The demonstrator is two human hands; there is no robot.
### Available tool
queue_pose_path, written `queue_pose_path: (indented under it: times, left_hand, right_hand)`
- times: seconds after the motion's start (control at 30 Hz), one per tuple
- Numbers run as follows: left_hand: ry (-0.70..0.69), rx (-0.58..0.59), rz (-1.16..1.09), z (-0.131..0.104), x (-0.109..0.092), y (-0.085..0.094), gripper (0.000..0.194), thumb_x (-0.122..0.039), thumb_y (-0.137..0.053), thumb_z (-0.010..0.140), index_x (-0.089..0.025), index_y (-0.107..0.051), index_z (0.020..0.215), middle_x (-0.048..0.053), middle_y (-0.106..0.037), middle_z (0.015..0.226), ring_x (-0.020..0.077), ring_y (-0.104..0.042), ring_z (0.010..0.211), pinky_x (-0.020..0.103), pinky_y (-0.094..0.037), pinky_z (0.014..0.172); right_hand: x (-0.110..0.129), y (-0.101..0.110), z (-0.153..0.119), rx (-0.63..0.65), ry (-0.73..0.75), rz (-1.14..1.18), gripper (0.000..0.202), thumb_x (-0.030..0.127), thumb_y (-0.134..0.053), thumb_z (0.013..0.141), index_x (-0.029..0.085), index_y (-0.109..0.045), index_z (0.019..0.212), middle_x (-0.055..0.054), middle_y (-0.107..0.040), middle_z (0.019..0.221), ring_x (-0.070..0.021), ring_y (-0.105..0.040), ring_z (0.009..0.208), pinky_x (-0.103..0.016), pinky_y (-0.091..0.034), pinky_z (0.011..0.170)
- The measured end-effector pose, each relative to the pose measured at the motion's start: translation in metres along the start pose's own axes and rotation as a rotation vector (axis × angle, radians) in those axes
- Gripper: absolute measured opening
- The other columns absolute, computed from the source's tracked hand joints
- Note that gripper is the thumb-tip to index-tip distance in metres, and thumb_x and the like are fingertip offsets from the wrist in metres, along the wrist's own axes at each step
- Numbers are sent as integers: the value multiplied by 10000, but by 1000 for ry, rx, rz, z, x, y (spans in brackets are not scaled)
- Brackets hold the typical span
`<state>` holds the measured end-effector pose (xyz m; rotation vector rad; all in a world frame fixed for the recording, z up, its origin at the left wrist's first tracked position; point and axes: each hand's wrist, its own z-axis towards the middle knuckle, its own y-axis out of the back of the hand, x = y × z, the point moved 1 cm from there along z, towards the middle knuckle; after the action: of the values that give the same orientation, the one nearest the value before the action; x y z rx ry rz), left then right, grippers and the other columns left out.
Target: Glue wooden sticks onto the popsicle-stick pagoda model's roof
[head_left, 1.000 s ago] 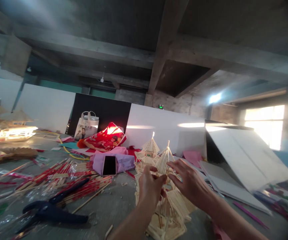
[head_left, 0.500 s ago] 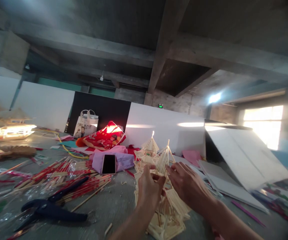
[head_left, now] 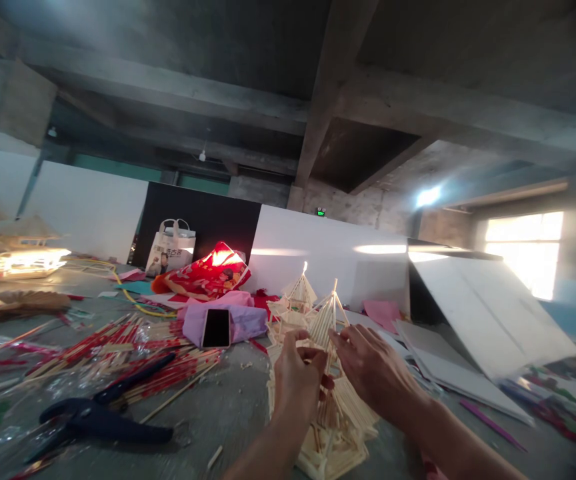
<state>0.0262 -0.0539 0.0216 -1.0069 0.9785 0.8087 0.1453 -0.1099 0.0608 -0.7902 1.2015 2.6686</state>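
Note:
A pagoda model built of thin pale wooden sticks stands upright in front of me, with a pointed roof and a wide stick base. A second pointed stick roof rises just behind it. My left hand is closed at the left of the front tower, its thumb and fingers curled in under the roof. From the right, my right hand pinches at the roof's lower edge with bent fingers. Both hands cover the tower's middle, so any small piece between the fingertips is hidden.
Left of the model lie a dark blue glue gun, red-tipped sticks and a phone on purple cloth. White boards and a purple pen are at the right. A glowing stick model stands far left.
The view has shifted very slightly. Both hands stay at the front tower, with only a small movement of the fingers.

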Motion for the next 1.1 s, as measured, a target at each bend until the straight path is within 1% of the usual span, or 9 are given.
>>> queue_pose_path:
  times: [0.23, 0.33, 0.47, 0.63, 0.9, 1.1]
  left_hand:
    - [22, -19, -49, 6, 7, -4, 348, -192, -551, 745, -217, -339, 1020, -22, -596, 752, 106, -574, 365, 158, -352, 277]
    - [23, -30, -66, 4, 5, -5, 347, -184, -535, 753, -219, -332, 1032, -9, -603, 780, 106, -575, 368, 162, -360, 281]
    - [52, -45, -96, -1, 0, -6, 361, -169, -534, 747, -213, -324, 1037, 4, -606, 805, 103, -567, 359, 170, -364, 274]
    - [72, -74, -129, 0, -2, -7, 384, -160, -559, 731, -207, -323, 1030, -12, -602, 764, 96, -547, 331, 169, -368, 264]
    - [44, -81, -115, 2, 3, -8, 351, -148, -532, 748, -209, -322, 1023, -5, -593, 770, 114, -558, 347, 194, -382, 272]
    - [27, -69, -97, 1, 3, -7, 355, -153, -531, 752, -207, -320, 1032, -2, -591, 773, 114, -568, 362, 187, -385, 283]
  right_hand:
    - [-1, -1, -1, -11, 20, -26, 308, 112, -456, 862, 112, -529, 1161, -88, -556, 911, -224, -507, 845, -372, -465, 729]
    - [-1, -2, -1, -10, 26, -18, 299, 99, -458, 857, 105, -539, 1144, -90, -557, 919, -229, -504, 856, -376, -463, 738]
    - [-2, -5, -2, -24, 24, -33, 330, 78, -457, 846, 102, -528, 1167, -86, -556, 914, -236, -497, 850, -387, -457, 738]
    - [-3, -6, -3, -49, 30, -25, 307, 80, -439, 851, 95, -545, 1139, -93, -555, 910, -236, -494, 838, -388, -450, 727]
    - [-2, -3, -1, -52, 22, -28, 335, 71, -414, 851, 91, -537, 1162, -101, -558, 920, -245, -499, 841, -396, -444, 717]
    - [-3, -4, -3, -41, 33, -35, 361, 72, -444, 838, 91, -521, 1189, -101, -556, 926, -250, -497, 853, -398, -441, 727]
